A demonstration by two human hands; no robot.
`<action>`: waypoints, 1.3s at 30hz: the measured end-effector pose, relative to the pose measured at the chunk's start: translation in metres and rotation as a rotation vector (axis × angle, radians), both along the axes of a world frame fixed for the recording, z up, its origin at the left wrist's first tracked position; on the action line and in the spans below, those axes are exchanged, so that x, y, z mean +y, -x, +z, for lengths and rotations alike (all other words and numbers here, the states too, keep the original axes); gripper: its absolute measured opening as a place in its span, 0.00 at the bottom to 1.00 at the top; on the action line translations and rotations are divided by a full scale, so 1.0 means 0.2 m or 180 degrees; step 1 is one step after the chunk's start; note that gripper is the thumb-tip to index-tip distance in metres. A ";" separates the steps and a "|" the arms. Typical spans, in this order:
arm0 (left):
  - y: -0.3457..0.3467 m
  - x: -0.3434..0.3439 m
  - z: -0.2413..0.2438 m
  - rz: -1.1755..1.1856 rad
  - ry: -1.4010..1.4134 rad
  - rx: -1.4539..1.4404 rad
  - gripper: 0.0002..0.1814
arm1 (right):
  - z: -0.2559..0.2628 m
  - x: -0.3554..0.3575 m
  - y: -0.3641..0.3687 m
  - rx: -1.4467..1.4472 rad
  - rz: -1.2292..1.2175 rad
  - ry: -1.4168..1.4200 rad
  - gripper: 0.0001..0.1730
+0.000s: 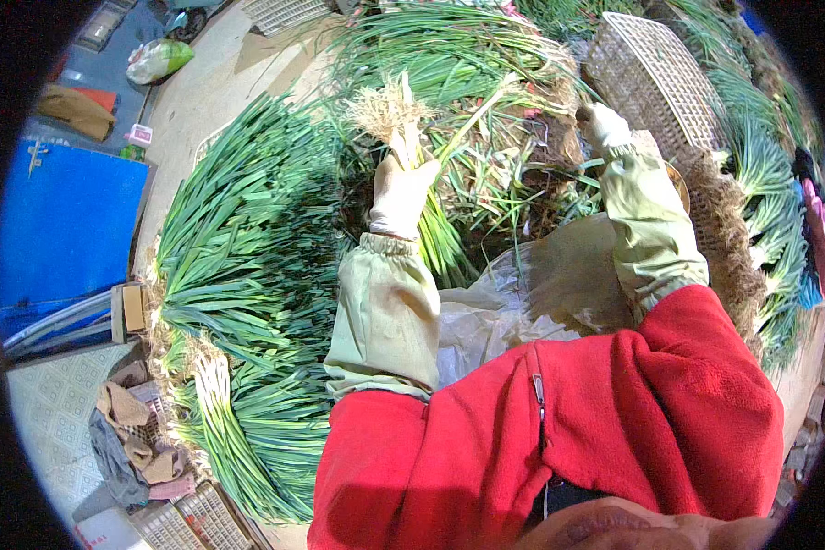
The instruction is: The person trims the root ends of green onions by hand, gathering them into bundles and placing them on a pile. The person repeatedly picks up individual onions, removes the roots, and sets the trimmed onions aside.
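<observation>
In a white glove, my left hand (403, 192) grips a bunch of green leafy stalks (405, 141), probably leeks or green onions, its pale stems and stringy roots pointing up and its leaves hanging down. My right hand (601, 126), also gloved, is at the upper right by the heap's root ends; its fingertips look dark, and whether it grips anything is unclear. Between the hands lie loose leaves and trimmings (485, 172). A large pile of the same green stalks (227, 199) spreads on the left, with a whiter-stemmed bunch (213, 385) lying on it.
Another heap of green stalks (447, 55) lies ahead. A white plastic crate (660, 75) stands tilted at the upper right, beside rows of bundled stalks (763, 172). Plastic sheeting (481, 323) covers the area near my lap. Cloths (134, 426) and a crate (199, 519) are at the lower left.
</observation>
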State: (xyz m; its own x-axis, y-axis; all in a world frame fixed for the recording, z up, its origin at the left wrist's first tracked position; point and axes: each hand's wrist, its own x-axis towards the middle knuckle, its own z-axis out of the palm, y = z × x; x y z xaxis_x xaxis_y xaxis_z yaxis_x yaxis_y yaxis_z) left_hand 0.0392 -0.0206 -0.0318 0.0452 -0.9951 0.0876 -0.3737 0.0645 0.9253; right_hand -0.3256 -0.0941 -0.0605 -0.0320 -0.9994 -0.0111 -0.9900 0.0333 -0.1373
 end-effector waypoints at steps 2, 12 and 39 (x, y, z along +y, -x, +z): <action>-0.03 -0.01 -0.01 -0.0258 -0.0415 0.0640 0.13 | 0.01 0.02 -0.09 -0.1095 0.0585 -0.0312 0.26; 0.09 0.04 -0.03 -0.0651 -0.1056 0.1786 0.10 | 0.14 0.26 -0.73 -0.4260 0.1354 -0.0527 0.15; 0.21 0.07 -0.03 -0.0925 -0.0997 0.1693 0.16 | 0.11 0.30 -0.66 -0.4462 0.0261 -0.1318 0.16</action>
State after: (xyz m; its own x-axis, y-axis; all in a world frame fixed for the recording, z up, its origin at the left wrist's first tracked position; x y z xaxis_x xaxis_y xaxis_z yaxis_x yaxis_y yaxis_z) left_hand -0.0029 -0.0062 -0.0381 -0.2706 -0.9481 -0.1667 0.1291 -0.2074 0.9697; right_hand -0.1932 -0.0334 -0.0379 0.3020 -0.9156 -0.2654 -0.0575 0.2604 -0.9638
